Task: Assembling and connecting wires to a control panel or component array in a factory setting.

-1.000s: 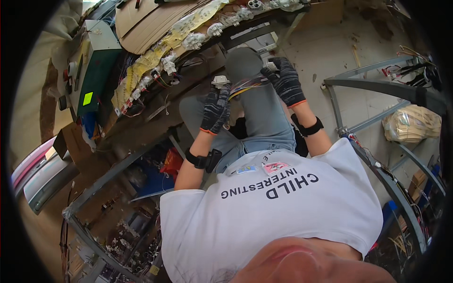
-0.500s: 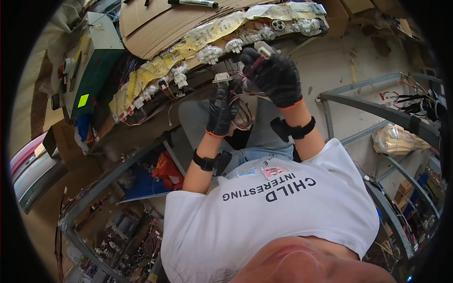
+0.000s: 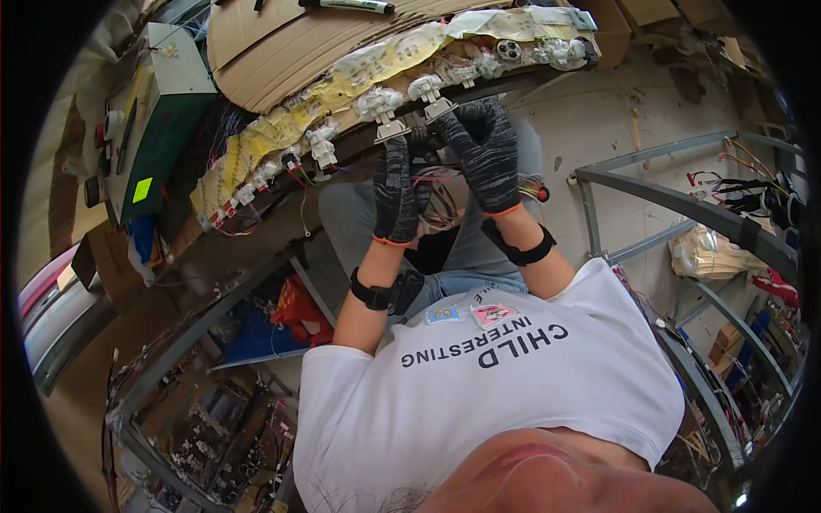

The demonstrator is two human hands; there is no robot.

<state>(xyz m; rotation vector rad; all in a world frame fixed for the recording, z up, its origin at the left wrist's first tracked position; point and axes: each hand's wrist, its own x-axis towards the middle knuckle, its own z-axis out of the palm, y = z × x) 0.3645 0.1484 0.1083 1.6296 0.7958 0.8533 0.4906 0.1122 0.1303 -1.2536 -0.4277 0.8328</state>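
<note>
At the front edge of the curved board, my left hand (image 3: 396, 195), in a dark knit glove, is closed on a pale plastic wire connector (image 3: 392, 130). A little to the right, my right hand (image 3: 484, 161) grips another pale connector (image 3: 440, 109) between thumb and fingers. Both connectors sit against white connector sockets (image 3: 379, 100) fixed along the board; whether they are fully seated I cannot tell. A bundle of coloured wires (image 3: 440, 195) hangs between my hands, over my lap. Some wire ends with a red tip (image 3: 541, 194) show beside my right wrist.
Yellowed paper tape (image 3: 368, 61) runs along the board, with a cardboard sheet (image 3: 282, 51) and a marker pen (image 3: 346, 5) behind it. A green-and-grey box (image 3: 171, 128) stands at the left. Grey metal frames (image 3: 684, 192) with hanging wires flank me on both sides.
My right hand has come down and left, bringing its connector to the board's edge. My left hand's connector has risen slightly to a socket. The coloured wire ends now show at the right wrist.
</note>
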